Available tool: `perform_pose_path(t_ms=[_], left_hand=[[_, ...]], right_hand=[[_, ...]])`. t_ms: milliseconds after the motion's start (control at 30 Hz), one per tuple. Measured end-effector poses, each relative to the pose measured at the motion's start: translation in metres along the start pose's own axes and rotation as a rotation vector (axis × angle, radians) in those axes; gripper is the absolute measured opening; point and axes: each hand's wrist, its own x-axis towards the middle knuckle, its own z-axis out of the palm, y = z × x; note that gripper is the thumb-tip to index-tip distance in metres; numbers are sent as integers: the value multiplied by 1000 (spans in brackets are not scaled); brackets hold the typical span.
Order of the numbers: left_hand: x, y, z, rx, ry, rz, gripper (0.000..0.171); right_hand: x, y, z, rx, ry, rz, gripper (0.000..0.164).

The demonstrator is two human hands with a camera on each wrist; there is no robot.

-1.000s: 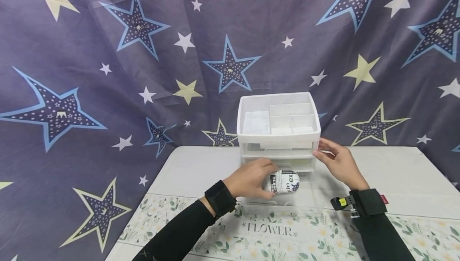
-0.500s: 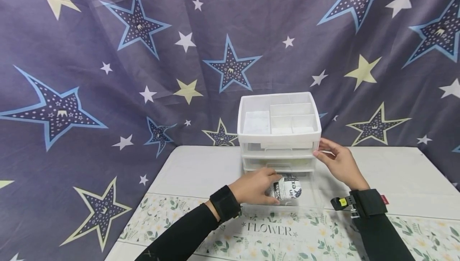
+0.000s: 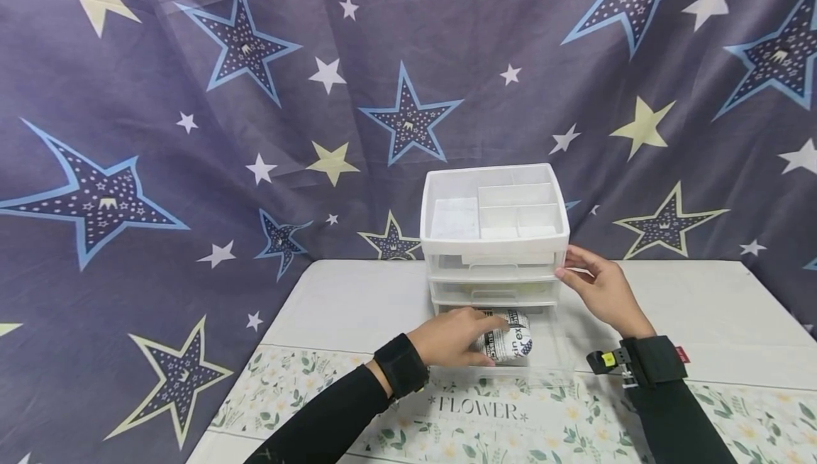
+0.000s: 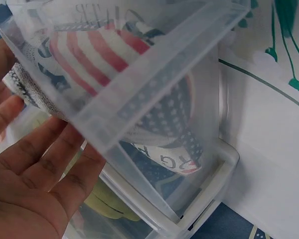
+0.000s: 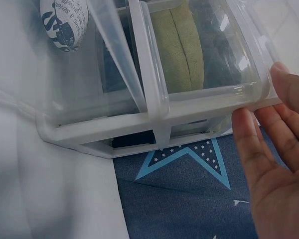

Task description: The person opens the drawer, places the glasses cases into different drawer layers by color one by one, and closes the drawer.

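Note:
A rounded cloth bundle (image 3: 510, 340), printed with letters, stars and red-white stripes, lies in the pulled-out clear bottom drawer (image 3: 545, 347). My left hand (image 3: 449, 336) is at its left end, thumb on the near side and a finger over the top; the left wrist view shows the thumb and index finger at the bundle (image 4: 97, 59), with the other fingers fairly straight beside the drawer wall. My right hand (image 3: 606, 294) holds the right side of the white drawer unit (image 3: 498, 244) between thumb and fingers. Its thumb is on the frame edge in the right wrist view.
Both upper drawers are pushed in; a green cloth item (image 5: 179, 50) shows in one. The unit's top is a divided open tray (image 3: 456, 219). A white table (image 3: 357, 301) bears a flower-patterned runner (image 3: 396, 421), and a star-printed curtain (image 3: 479, 116) hangs behind.
My left hand has moved down and slightly right with the cloth bundle, which now lies lower in the drawer and is turned a little. My right hand has stayed in place.

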Motion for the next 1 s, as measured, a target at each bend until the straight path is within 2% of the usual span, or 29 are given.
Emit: perform_pose_path(t_ms=[200,367,567,1000], left_hand=[[2,-1,3,-3,-16,17,63],[6,-1,5,38,-16,36,63],[8,-1,7,84,-31,38,61],[10,-3,10,110,-52,49,59]], right_hand=[[0,0,0,9,-2,-6,54],[0,-1,-1,4,-2,1,54],[-1,-2,-2,-1,-9,9,55],[-1,-4,-2,8,-5,-7,54]])
